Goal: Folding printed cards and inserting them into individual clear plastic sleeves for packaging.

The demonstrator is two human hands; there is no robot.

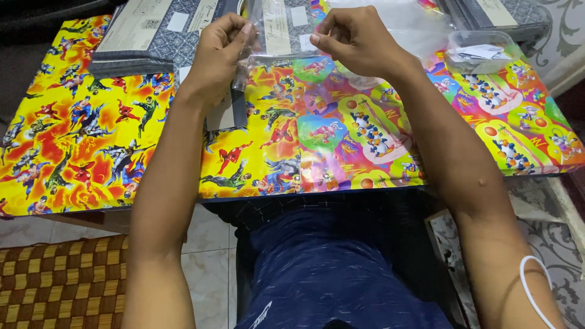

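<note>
My left hand (220,52) and my right hand (352,38) are raised over the far half of a table (91,152) covered in bright cartoon-print paper. Both pinch the top edge of a clear plastic bag (277,33), one at each side. A pale paper slip shows through the bag. The bag's lower edge hangs just above the table covering. A small grey piece (222,113) lies on the table under my left wrist.
A stack of grey patterned folded cloth packs (137,39) lies at the back left, another (499,12) at the back right. A clear plastic tub (481,52) with paper slips stands at the right. More clear bags (414,24) lie behind my right hand.
</note>
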